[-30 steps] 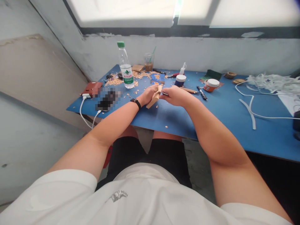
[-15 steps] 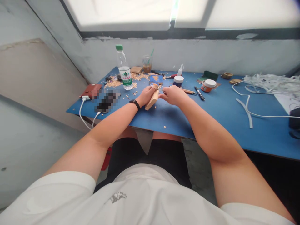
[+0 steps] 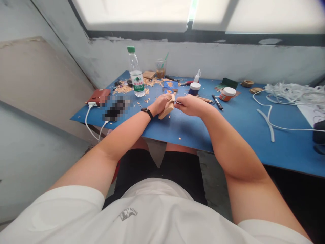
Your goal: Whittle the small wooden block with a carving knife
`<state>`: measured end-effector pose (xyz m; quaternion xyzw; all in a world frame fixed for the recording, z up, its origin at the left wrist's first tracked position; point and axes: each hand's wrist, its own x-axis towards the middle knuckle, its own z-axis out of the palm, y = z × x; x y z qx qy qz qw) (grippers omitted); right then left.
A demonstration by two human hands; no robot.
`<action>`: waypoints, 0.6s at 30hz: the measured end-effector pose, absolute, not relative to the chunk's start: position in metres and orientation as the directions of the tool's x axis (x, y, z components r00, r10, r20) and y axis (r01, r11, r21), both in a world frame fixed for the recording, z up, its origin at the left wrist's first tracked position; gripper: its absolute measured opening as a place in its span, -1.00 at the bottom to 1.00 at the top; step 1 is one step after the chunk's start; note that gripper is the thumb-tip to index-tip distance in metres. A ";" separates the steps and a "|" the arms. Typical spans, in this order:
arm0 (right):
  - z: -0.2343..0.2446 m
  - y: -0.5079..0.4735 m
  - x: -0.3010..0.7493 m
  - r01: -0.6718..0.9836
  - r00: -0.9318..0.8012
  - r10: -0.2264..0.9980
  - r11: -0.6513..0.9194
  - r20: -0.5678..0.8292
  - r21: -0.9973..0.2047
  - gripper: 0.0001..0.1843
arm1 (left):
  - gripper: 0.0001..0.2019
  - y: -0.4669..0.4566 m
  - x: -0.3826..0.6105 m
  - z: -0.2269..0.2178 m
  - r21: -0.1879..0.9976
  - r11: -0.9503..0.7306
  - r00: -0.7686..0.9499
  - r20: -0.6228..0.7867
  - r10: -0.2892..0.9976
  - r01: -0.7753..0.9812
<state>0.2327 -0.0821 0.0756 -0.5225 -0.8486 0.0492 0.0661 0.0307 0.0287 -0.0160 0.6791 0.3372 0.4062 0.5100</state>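
A pale wooden block [image 3: 167, 111] with a carved upper end tilts over the front part of the blue table. My left hand [image 3: 161, 103] is closed around its upper part from the left. Just right of the block, my right hand [image 3: 189, 105] is closed on a small carving knife [image 3: 178, 102]. Its short metal blade points left toward the block; the handle is hidden in my fist. Whether blade and wood touch, I cannot tell. A small wood chip [image 3: 180, 138] lies near the table's front edge.
Behind the hands stand a water bottle [image 3: 137, 81], a cup with a straw [image 3: 160, 69] and a blue paint jar [image 3: 194, 88]. Wood shavings [image 3: 123, 88] cover the back left. A phone [image 3: 115, 109] lies left; a marker pen [image 3: 217, 102] and orange jar [image 3: 227, 94] are right.
My right hand has turned slightly and shifted a little right, away from the block. The block has rotated a little in my left hand, and its carved end shows more.
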 end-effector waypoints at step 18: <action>0.066 -0.073 0.232 0.923 -0.385 0.920 0.383 0.065 0.042 -0.48 | -0.41 0.045 0.017 -0.020 0.824 -0.533 0.544 0.363 0.757 0.191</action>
